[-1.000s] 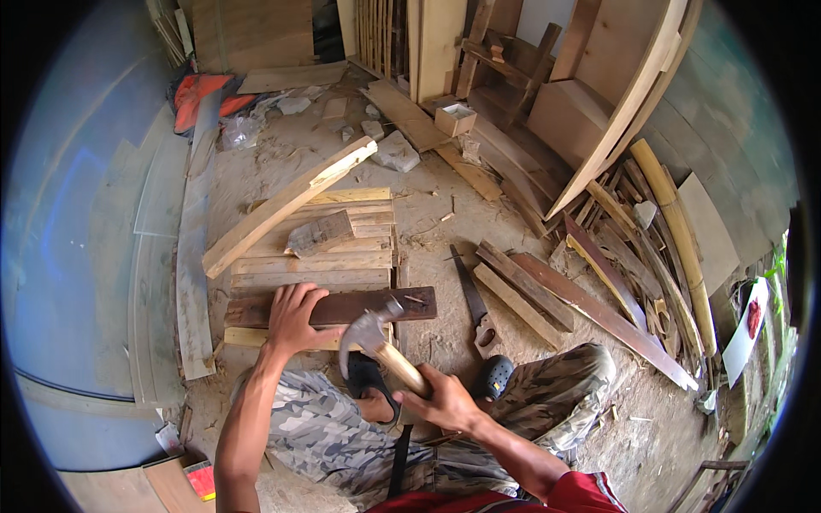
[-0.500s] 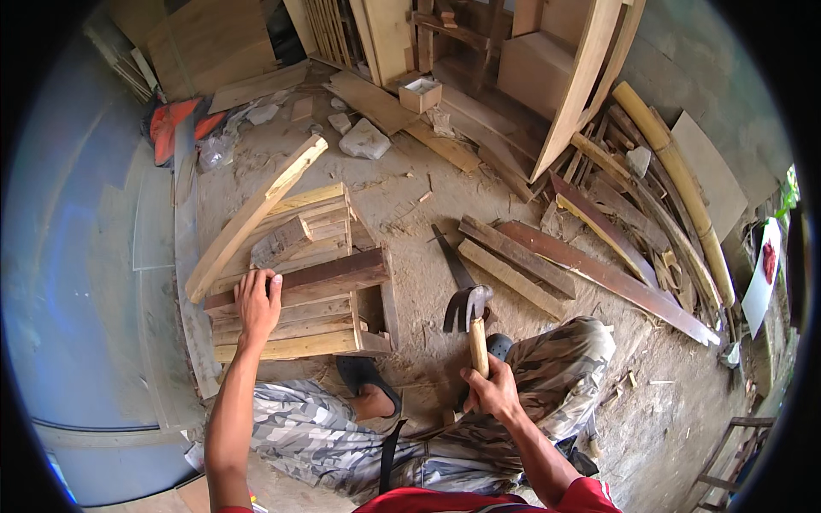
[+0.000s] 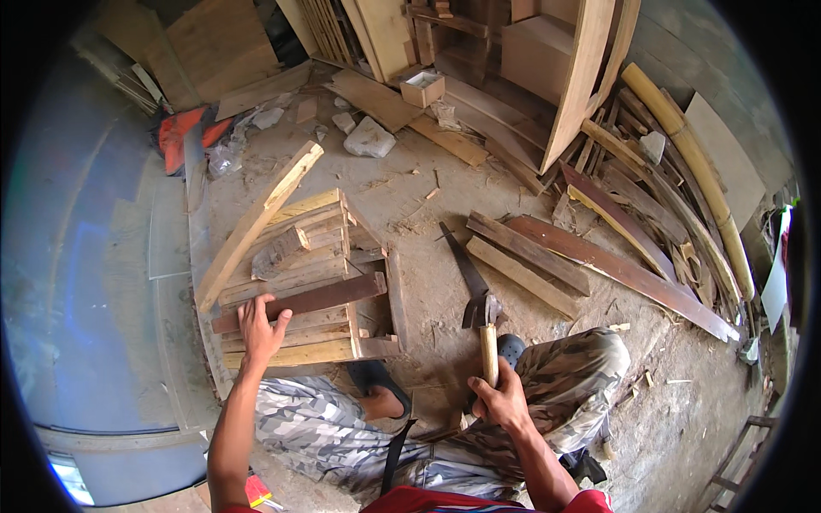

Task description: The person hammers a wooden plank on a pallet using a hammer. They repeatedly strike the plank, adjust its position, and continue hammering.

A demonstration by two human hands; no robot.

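Under my left hand [image 3: 261, 329] lies a dark reddish-brown wooden piece [image 3: 338, 295], set across a slatted wooden crate [image 3: 291, 350]. The fingers bend over its far edge while the thumb lies along the near side, gripping its left end. My right hand [image 3: 502, 398] is closed around the pale wooden handle of a claw hammer [image 3: 489, 342], held above the floor by my right knee with its metal head pointing away from me. A rough wood block [image 3: 280, 255] and a long light timber [image 3: 256, 227] rest on the crate, the timber slanting across its left side.
On the floor beyond the hammer lies a handsaw [image 3: 462, 269], partly behind the hammer head. Right of it are two short timbers [image 3: 530, 274] and a long brown board [image 3: 616, 278]. Scrap wood and a bamboo pole [image 3: 688, 162] lean at right. A stone [image 3: 369, 138] lies farther off.
The dark wooden piece has turned under my left hand, so a narrower face shows. The hammer has rotated in my right hand, its claw swinging to face away. The view has shifted slightly.
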